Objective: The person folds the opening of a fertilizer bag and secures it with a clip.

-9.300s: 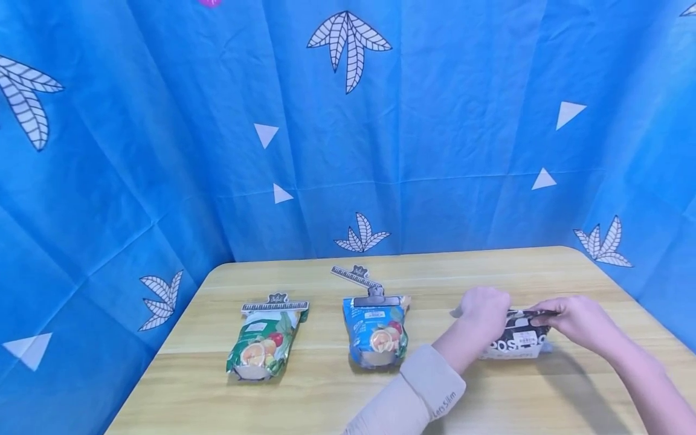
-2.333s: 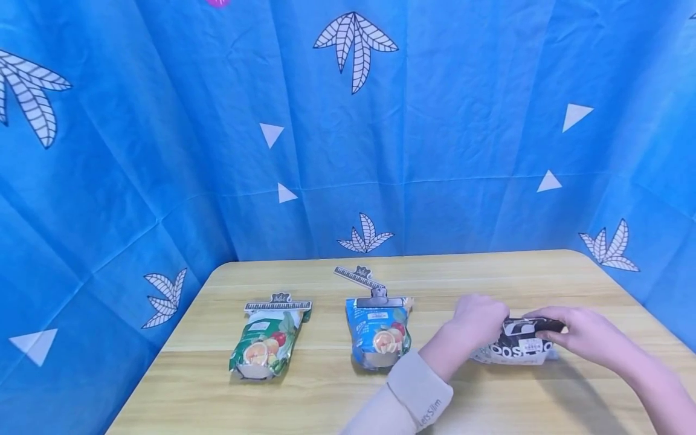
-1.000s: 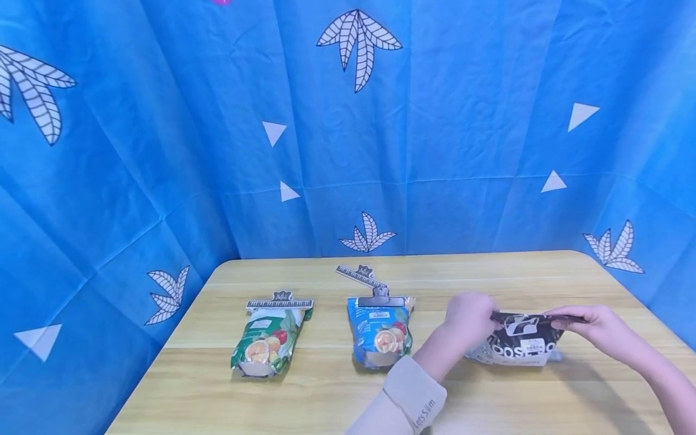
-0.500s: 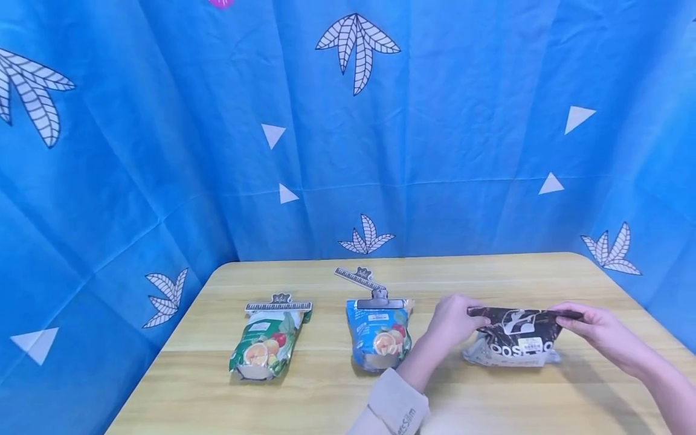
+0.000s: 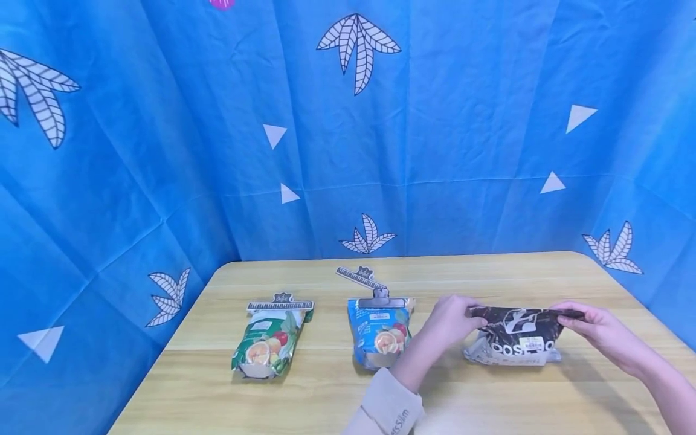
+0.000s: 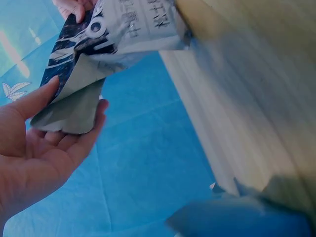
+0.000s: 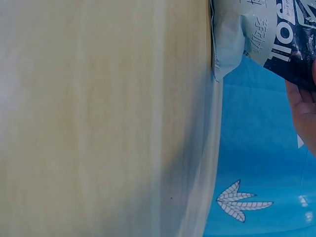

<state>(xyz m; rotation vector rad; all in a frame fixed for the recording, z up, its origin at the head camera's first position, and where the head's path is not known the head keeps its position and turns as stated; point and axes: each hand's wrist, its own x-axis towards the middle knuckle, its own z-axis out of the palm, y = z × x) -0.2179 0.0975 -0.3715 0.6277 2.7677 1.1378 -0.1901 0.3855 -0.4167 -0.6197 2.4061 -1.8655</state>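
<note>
A black-and-white snack bag point(image 5: 524, 332) stands on the right part of the table, its black top spread sideways between both hands. My left hand point(image 5: 454, 320) pinches the left end of the top edge. At the right end my right hand point(image 5: 598, 332) pinches the other corner. In the left wrist view, the left hand point(image 6: 37, 153) has its thumb over and fingers under a flap of the bag point(image 6: 133, 29) whose silvery inner side shows. The right wrist view catches only part of the right hand point(image 7: 305, 111) beside the bag point(image 7: 284, 42).
To the left stand a green fruit-print bag point(image 5: 266, 344) with a piano-key clip point(image 5: 280, 303) across its top, and a blue fruit-print bag point(image 5: 380, 338) with a dark clip point(image 5: 382, 301). Another piano-key clip point(image 5: 361, 278) lies angled behind the blue bag. A blue curtain point(image 5: 457, 121) surrounds the table.
Earlier the hands were closer together, folding over the bag's top. The left hand has moved left to the corner, and the black top is now stretched wider. The other bags stay put.
</note>
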